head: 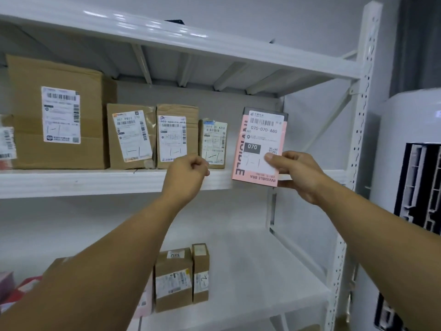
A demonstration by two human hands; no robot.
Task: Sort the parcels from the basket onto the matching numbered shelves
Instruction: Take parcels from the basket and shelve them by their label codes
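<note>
The step in hand looks like standing the pink parcel (260, 144) at the free end of the row on the middle shelf (83, 182). To do it well, the parcel should go in upright at 3 o'clock of the small box (213, 144), label outward like its neighbours, pushed back until its bottom edge sits fully on the board and does not overhang the front lip. Its handwritten mark seems to match those on the boxes beside it, though the strokes are faint, so a glance to confirm is worthwhile. There is bare board between the small box and the upright post (360, 130) at 3 o'clock, so nothing should need shifting. The right hand (296, 173) pinches the parcel's lower right corner, thumb on the white label (263, 139) and fingers behind, holding it upright in front of the shelf edge. The left hand (188, 173) hangs at 9 o'clock of the parcel, just below the small box, fingers curled into a loose fist with nothing visible in it.
</note>
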